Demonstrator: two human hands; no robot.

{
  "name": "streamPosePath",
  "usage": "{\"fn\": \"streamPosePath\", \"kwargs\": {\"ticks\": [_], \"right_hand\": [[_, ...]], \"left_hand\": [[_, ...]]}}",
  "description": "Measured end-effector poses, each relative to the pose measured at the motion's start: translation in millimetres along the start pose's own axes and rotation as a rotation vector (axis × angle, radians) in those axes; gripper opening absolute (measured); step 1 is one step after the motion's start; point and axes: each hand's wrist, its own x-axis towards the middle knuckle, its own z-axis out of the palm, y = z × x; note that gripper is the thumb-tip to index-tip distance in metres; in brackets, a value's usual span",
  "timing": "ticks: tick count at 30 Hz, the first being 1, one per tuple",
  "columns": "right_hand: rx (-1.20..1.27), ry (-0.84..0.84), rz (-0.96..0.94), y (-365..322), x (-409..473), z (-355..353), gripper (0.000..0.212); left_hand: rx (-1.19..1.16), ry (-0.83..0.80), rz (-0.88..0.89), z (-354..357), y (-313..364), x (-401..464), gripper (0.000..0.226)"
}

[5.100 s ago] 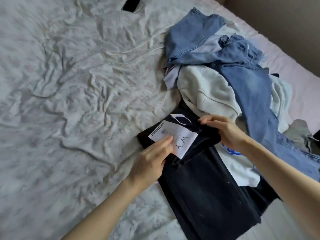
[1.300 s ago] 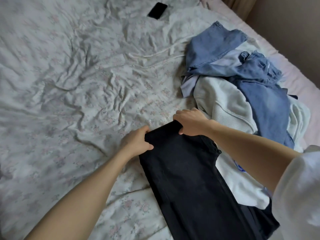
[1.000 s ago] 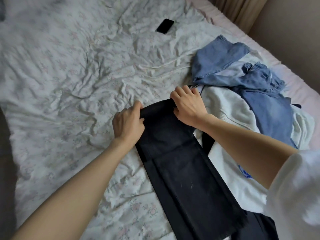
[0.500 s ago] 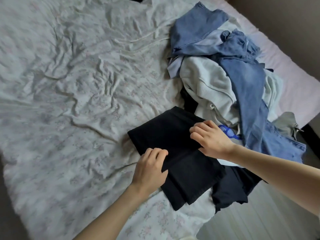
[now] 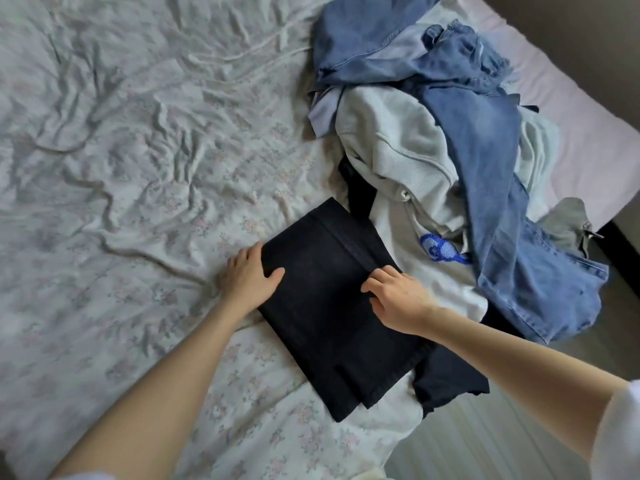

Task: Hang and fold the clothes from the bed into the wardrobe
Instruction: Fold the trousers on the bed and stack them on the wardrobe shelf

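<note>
Now both hands (image 5: 251, 277) grip the refolded black trousers (image 5: 329, 306).

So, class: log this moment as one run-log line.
stage: folding on bed | black trousers: folded flat | left hand: grips left edge | right hand: pinches right edge | clothes pile: unsorted

Folded trousers (image 5: 332, 306) lie on the bed (image 5: 138, 168) near its six o'clock edge. The clothes pile (image 5: 450, 150) sits at their two o'clock, partly overlapping a garment (image 5: 446, 382) under their right side.
</note>
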Motion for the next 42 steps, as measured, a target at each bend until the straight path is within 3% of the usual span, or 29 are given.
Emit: {"fn": "streamPosePath", "kwargs": {"ticks": [4,9,12,19,23,27,30,32,34,36,39,42], "right_hand": [[0.107,0.042,0.155,-10,6,5,0.037],[0.341,0.075,0.355,-23,-1,13,0.042],[0.548,0.072,0.448,-32,0,7,0.045],[1.184,0.182,0.534,-48,13,-34,0.042],[1.683,0.246,0.576,-57,10,-56,0.043],[1.964,0.333,0.598,-62,-8,-69,0.046],[1.986,0.368,0.654,-59,-31,-62,0.050],[1.951,0.371,0.717,-54,-50,-43,0.049],[1.890,0.371,0.791,-51,-65,-22,0.044],[1.788,0.407,0.913,-52,-74,-1,0.032],[1.601,0.448,1.057,-51,-76,24,0.028],[1.503,0.472,1.100,-52,-73,32,0.051]], "left_hand": [[-0.332,-0.247,-0.114,-16,0,30,0.078],[-0.457,-0.365,-0.092,-37,13,36,0.030],[-0.271,-0.193,-0.034,-37,23,23,0.021],[-0.003,0.392,0.004,-85,37,-15,0.032],[0.103,0.646,0.268,-96,42,-56,0.030],[0.205,0.469,0.648,-70,38,-100,0.033],[0.221,0.117,0.726,-36,45,-127,0.044],[0.167,-0.170,0.664,-18,47,-134,0.049],[0.094,-0.301,0.612,-8,48,-129,0.043],[0.036,-0.249,0.543,2,43,-108,0.043],[-0.040,-0.223,0.278,12,29,-60,0.063],[-0.180,-0.359,0.080,22,17,-25,0.079]]}}
